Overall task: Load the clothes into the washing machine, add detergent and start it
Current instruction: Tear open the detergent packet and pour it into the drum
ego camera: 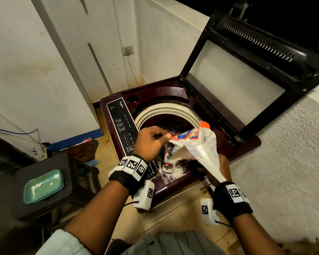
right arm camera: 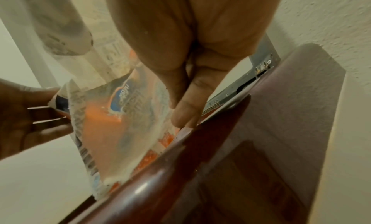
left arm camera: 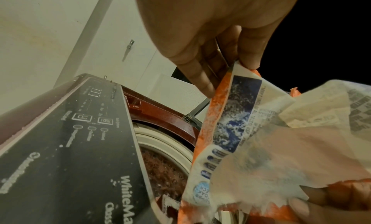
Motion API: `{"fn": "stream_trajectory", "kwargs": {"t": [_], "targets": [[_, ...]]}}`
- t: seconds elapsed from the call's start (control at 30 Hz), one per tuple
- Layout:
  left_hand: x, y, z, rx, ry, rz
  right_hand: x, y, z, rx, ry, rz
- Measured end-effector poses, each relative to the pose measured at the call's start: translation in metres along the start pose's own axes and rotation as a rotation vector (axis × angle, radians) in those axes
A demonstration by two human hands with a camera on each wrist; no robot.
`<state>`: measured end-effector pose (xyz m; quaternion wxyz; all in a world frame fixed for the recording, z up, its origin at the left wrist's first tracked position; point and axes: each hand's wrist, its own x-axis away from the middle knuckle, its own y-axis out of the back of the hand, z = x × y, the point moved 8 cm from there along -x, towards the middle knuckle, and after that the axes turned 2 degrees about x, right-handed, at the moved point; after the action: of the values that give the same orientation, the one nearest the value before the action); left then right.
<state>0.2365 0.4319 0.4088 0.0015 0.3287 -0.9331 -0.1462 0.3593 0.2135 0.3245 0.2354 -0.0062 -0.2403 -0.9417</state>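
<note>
A maroon top-load washing machine [ego camera: 175, 92] stands with its black-framed lid [ego camera: 238, 80] raised. Its dark control panel [ego camera: 122, 122] [left arm camera: 80, 148] runs along the left side. Over the drum opening [ego camera: 166, 111] I hold an orange, blue and white detergent packet [ego camera: 191, 144] [left arm camera: 240, 124] [right arm camera: 110, 124], opened and crumpled. My left hand [ego camera: 164, 137] [left arm camera: 246, 63] pinches its top edge. My right hand [ego camera: 219, 168] [right arm camera: 184, 113] grips it from below, near the machine's front rim. The drum's inside [left arm camera: 166, 171] looks dark; the packet hides most of it.
White walls close in on the left and right of the machine. A dark stool at the left carries a teal tray [ego camera: 44, 186]. Brown cloth [ego camera: 81, 150] lies behind the stool. Tiled floor [ego camera: 182, 214] shows in front of the machine.
</note>
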Motion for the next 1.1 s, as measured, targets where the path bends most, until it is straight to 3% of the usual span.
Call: {"fn": "stream_trajectory", "kwargs": {"t": [0.6,0.83,1.03,1.1], "targets": [[0.001,0.005,-0.011,-0.001,-0.051,-0.015,0.003,-0.004,-0.006,-0.184,0.019,-0.023],[0.005,0.005,-0.01,-0.007,-0.057,-0.009,0.02,0.001,0.015,-0.249,0.019,-0.032],[0.005,0.001,-0.019,-0.008,-0.103,-0.006,0.02,-0.002,0.012,-0.303,-0.074,-0.108],[0.005,-0.001,-0.023,-0.045,-0.107,0.002,0.022,-0.003,0.007,-0.362,-0.199,-0.114]]}}
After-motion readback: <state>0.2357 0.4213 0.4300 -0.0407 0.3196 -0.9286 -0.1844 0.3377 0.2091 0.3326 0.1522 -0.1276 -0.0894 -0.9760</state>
